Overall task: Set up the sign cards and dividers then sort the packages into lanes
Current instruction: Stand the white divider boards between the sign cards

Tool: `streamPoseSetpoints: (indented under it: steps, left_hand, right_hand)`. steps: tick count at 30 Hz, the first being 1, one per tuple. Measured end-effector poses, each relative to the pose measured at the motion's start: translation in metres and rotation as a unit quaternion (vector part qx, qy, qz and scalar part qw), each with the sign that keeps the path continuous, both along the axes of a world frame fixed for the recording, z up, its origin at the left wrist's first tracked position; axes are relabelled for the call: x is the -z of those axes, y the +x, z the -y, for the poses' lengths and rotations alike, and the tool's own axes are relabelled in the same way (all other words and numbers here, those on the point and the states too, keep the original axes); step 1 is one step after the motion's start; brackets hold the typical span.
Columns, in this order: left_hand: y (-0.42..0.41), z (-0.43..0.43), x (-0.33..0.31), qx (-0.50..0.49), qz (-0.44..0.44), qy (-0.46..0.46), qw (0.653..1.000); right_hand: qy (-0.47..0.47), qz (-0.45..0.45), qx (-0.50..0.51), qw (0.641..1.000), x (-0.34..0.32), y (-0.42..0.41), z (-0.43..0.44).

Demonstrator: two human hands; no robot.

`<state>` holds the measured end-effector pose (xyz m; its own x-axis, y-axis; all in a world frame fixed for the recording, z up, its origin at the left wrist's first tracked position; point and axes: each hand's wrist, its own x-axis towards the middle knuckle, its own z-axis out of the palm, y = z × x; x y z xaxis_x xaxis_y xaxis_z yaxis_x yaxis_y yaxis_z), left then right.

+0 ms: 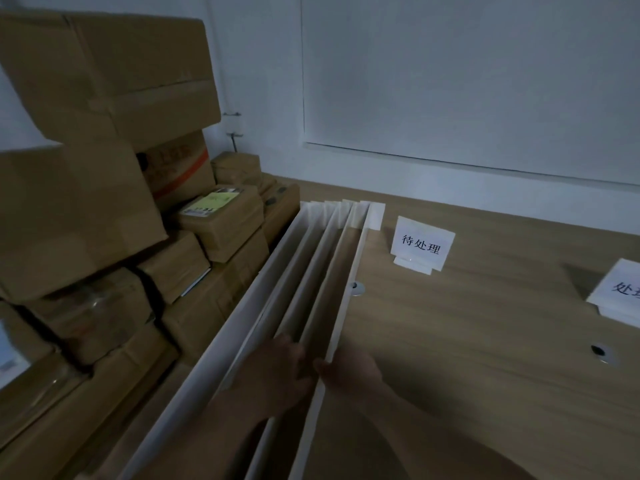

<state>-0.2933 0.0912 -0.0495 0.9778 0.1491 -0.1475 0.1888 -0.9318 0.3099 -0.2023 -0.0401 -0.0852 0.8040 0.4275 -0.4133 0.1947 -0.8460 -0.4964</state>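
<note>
Head view: two cards [421, 244] [620, 289] and at least four dividers [311, 271] are counted; rightmost divider [350, 282] is pinched by right hand [349, 374]; left hand [277, 365] grip cannot be told.

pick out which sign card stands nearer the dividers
The sign card reading 待处理, fully in view, just right of the far end of the dividers; the other card stands farther right, cut off by the frame edge.
</note>
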Motion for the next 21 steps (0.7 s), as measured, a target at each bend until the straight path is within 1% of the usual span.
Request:
streamPoseSetpoints:
  steps: [5, 10, 17, 19, 21]
  left_hand:
    - [-0.008, -0.006, 0.002, 0.018, -0.006, 0.003, 1.000]
    - [-0.015, -0.012, 0.006, -0.002, -0.013, 0.001, 1.000]
    - [-0.021, -0.019, 0.022, -0.012, -0.044, 0.017, 0.999]
    - [-0.021, -0.020, 0.029, -0.023, -0.063, 0.033, 0.997]
    - [-0.022, -0.017, 0.030, -0.029, -0.066, 0.035, 0.997]
  right_hand:
    - [-0.007, -0.018, 0.004, 1.000, 0.001, 0.003, -0.005]
    - [-0.011, -0.005, -0.006, 1.000, 0.004, 0.000, -0.009]
    - [0.001, -0.033, 0.015, 0.999, 0.010, -0.004, -0.012]
    - [0.001, -0.026, 0.030, 0.999, 0.010, -0.005, -0.012]
    - [-0.003, -0.012, 0.035, 0.999, 0.010, -0.006, -0.012]
